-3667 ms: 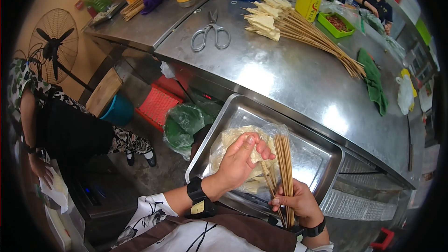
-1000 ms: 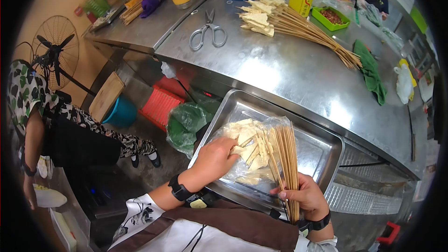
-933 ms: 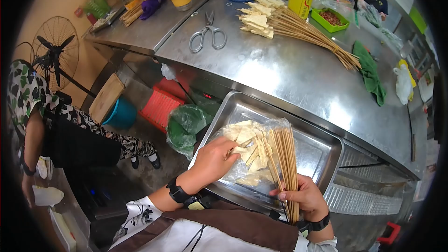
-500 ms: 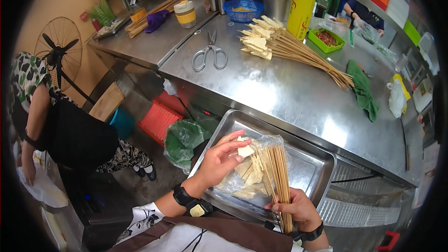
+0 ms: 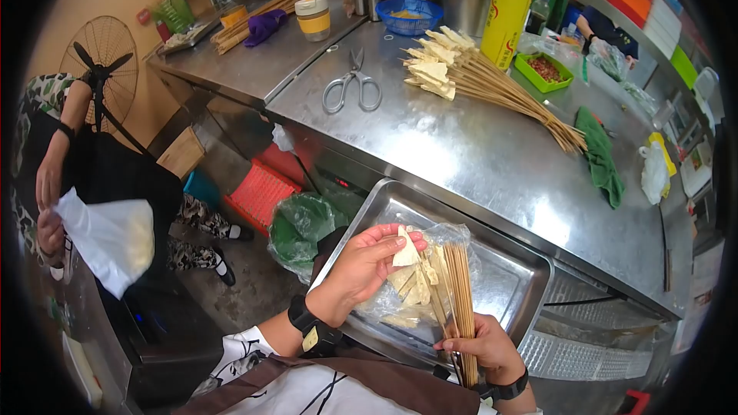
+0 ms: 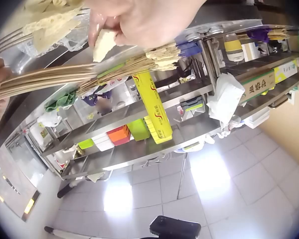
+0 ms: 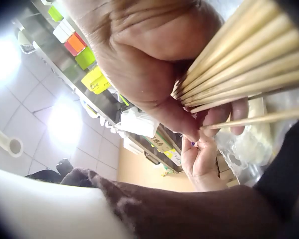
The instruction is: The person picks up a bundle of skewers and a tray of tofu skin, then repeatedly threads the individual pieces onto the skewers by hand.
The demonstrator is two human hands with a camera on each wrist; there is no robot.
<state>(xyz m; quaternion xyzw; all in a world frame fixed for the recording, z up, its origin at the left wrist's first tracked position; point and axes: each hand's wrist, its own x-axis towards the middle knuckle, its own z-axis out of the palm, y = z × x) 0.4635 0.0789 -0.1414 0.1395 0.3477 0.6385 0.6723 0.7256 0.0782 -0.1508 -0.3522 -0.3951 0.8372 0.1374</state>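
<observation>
Steel tray sits at the counter's 6 o'clock edge, presumably keeping the pale sheets in clear plastic within reach of both hands. Right hand, at the tray's 5 o'clock, grips the stick bundle low with curled fingers, probably to leave the 12 o'clock ends exposed. Left hand, at 9 o'clock, pinches one pale piece between thumb and fingers, near those ends.

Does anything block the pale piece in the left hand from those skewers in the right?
Nothing visible does. In the head view, the left hand holds the pale flat piece beside the upper ends of the wooden skewers gripped by the right hand. The clear plastic bag lies behind, in the metal tray.
</observation>
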